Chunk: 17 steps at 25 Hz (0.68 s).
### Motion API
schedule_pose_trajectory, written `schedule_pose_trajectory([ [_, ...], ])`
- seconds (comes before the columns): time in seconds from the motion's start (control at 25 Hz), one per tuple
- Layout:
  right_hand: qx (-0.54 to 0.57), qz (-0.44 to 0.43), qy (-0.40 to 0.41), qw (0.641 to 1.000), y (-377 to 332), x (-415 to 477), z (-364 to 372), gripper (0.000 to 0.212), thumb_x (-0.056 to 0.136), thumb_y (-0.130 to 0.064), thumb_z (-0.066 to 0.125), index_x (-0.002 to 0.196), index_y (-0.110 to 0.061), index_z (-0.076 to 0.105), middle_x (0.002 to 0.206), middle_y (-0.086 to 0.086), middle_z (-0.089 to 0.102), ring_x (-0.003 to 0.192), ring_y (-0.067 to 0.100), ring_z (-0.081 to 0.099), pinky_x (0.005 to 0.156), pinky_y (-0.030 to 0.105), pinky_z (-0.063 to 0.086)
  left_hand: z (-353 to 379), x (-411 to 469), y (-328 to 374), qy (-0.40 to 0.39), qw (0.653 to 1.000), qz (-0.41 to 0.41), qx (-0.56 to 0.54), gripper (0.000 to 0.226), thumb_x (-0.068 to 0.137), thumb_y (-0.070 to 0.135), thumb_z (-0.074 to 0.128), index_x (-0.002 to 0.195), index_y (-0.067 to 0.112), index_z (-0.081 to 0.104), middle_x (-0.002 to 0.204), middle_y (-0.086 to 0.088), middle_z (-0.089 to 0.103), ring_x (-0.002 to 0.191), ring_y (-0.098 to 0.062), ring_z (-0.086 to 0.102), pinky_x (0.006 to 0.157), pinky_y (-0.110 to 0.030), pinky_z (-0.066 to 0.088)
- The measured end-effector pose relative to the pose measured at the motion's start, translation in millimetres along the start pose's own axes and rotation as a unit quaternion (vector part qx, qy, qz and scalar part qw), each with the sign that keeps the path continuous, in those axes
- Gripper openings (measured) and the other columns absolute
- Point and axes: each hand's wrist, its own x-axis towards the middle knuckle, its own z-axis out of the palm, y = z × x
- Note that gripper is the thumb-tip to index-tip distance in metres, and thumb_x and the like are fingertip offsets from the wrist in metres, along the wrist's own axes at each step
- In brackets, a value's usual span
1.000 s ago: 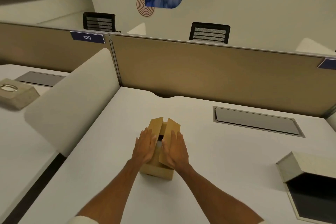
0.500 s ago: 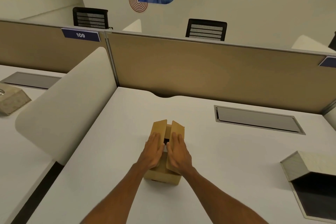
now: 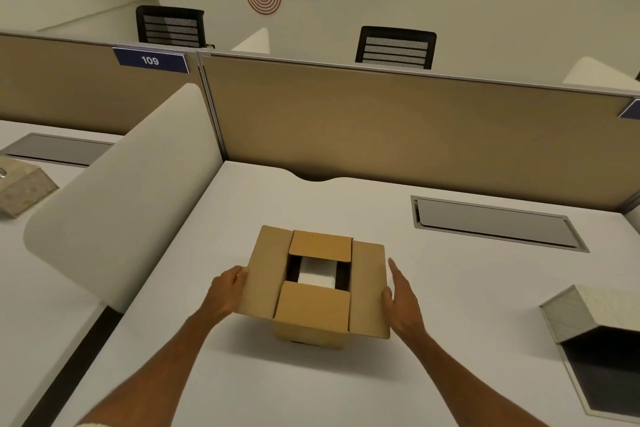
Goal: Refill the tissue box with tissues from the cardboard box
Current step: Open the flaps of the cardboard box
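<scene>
The cardboard box (image 3: 313, 291) stands upright on the white table (image 3: 450, 288), directly in front of the person, with all four top flaps spread outward. Through the square opening shows a white tissue pack (image 3: 317, 274), sitting low inside. The left hand (image 3: 228, 288) has its fingers curled over the edge of the left flap; the right hand (image 3: 400, 295) lies flat against the right flap's edge, fingers straight and together, clamped on nothing. The tissue box (image 3: 595, 350) lies open at the table's right edge, well apart. The tissues are probably light, soft and compressible, so a gentle pinch across the pack's two sides should lift them. The thin flaps likely bend easily and spring back.
</scene>
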Motion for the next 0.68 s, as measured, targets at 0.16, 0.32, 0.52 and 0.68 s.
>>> schedule_pose_trajectory([
  [0.16, -0.162, -0.021, -0.096, 0.982, -1, 8, 9, 0.054, 0.105, -0.029, 0.026, 0.155, -0.016, 0.012, 0.166, 0.002, 0.003, 0.153, 0.024, -0.001, 0.122, 0.041, 0.017, 34, 1, 10, 0.013, 0.996, -0.091, -0.011, 0.042, 0.106, 0.021, 0.027, 0.126, -0.003, 0.056, 0.128, -0.022, 0.060, 0.116, -0.038, 0.058, 0.101, -0.045, 0.045],
  [0.32, -0.142, -0.010, -0.061, 0.988, -12, 16, 9, 0.054, 0.103, -0.029, 0.030, 0.152, -0.008, 0.022, 0.162, 0.009, 0.021, 0.150, 0.025, 0.020, 0.121, 0.041, 0.027, 48, 9, 19, 0.067, 0.986, -0.099, 0.113, 0.039, 0.104, 0.014, 0.030, 0.138, -0.002, 0.042, 0.144, -0.022, 0.048, 0.134, -0.036, 0.044, 0.117, -0.048, 0.027],
  [0.52, -0.190, -0.130, 0.013, 0.973, -45, 40, 3, 0.052, 0.098, -0.034, 0.041, 0.144, -0.012, 0.032, 0.154, 0.010, 0.033, 0.139, 0.025, 0.038, 0.113, 0.037, 0.034, 52, 13, 42, 0.128, 0.938, 0.084, 0.310, 0.059, 0.101, 0.026, 0.031, 0.154, 0.007, 0.013, 0.164, -0.015, 0.008, 0.152, -0.030, 0.002, 0.123, -0.050, -0.004],
  [0.68, -0.371, -0.202, 0.005, 0.906, -65, 60, 18, 0.066, 0.094, -0.049, 0.043, 0.147, -0.011, 0.032, 0.158, 0.014, 0.029, 0.149, 0.032, 0.020, 0.122, 0.051, -0.001, 68, 14, 54, 0.087, 0.943, 0.102, 0.306, 0.081, 0.095, 0.059, 0.026, 0.155, 0.009, 0.005, 0.165, -0.011, 0.000, 0.153, -0.027, -0.005, 0.120, -0.045, -0.012],
])
